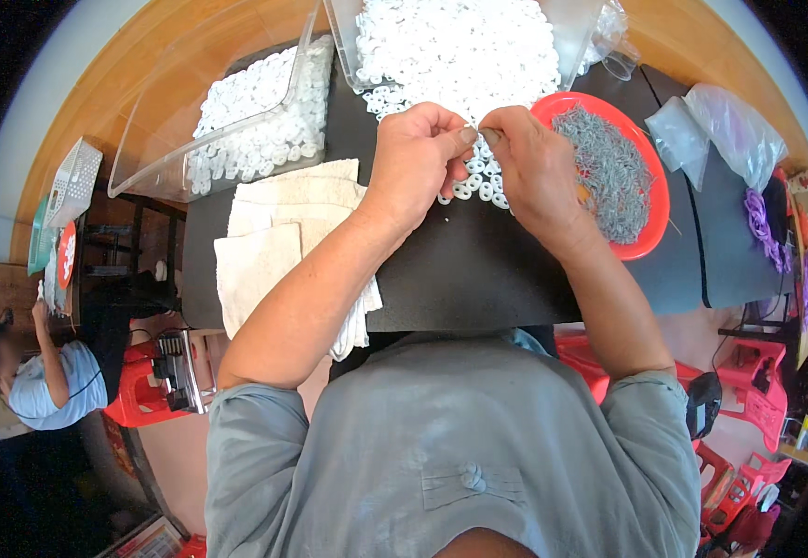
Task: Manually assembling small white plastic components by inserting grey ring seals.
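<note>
A small white piece (472, 127), largely hidden, is pinched at the fingertips of the left hand (422, 153), and the bent fingers of the right hand (534, 163) are held just beside it. White oval rings (486, 192) are scattered beneath the hands on the black table (478, 279). The work is flanked by folded cream cloths (260, 270) on the left and a red bowl (661, 205) filled with thin grey pieces (608, 177) on the right.

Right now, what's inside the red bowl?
The red bowl holds a heap of small, thin grey pieces. The heap covers most of the bowl's bottom, so anything buried can't be seen. The right hand hides part of the bowl's left side.
</note>
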Demonstrator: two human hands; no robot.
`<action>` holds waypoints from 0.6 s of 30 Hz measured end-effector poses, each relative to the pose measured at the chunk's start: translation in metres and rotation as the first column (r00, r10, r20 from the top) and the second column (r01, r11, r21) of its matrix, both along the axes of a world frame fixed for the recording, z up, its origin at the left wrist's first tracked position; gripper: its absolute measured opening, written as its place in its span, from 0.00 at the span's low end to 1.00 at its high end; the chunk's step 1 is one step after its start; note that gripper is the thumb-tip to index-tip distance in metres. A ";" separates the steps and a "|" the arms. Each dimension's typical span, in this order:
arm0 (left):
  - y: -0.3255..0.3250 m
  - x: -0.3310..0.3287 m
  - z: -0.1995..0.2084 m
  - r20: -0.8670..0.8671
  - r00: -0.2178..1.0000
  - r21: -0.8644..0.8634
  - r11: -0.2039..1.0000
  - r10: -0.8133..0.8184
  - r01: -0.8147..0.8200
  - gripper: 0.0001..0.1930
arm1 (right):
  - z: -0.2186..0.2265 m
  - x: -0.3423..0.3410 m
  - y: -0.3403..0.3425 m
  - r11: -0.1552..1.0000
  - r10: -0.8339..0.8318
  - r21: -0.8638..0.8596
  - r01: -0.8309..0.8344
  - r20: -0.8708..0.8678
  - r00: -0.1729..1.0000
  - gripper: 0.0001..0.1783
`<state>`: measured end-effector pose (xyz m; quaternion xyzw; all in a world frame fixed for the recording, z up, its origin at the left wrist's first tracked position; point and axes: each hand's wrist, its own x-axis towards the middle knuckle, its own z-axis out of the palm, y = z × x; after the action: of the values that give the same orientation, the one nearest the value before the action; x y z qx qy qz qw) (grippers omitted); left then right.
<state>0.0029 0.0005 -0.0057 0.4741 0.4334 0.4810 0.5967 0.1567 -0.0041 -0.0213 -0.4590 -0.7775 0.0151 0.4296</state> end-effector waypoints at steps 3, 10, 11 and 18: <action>-0.003 0.003 -0.001 -0.034 0.998 0.012 0.999 0.043 -0.043 0.05 | -0.004 -0.005 -0.002 0.999 -0.006 -0.044 0.004 -0.060 0.998 0.03; -0.008 0.007 -0.010 -0.153 0.972 0.192 0.970 0.179 -0.148 0.06 | -0.016 -0.012 0.000 1.000 0.024 -0.015 -0.026 -0.131 0.991 0.03; -0.008 0.008 -0.012 -0.151 0.973 0.180 0.972 0.176 -0.148 0.06 | -0.016 -0.013 0.000 0.999 0.032 0.015 -0.030 -0.127 0.991 0.03; 0.011 -0.006 -0.011 -0.133 0.985 0.157 0.984 0.109 -0.087 0.05 | -0.005 -0.007 0.014 0.992 0.107 -0.050 -0.119 -0.195 0.975 0.04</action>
<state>-0.0030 0.0118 -0.0169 0.5285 0.4599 0.5064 0.5027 0.1495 0.0097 -0.0264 -0.4234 -0.7566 0.1076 0.4865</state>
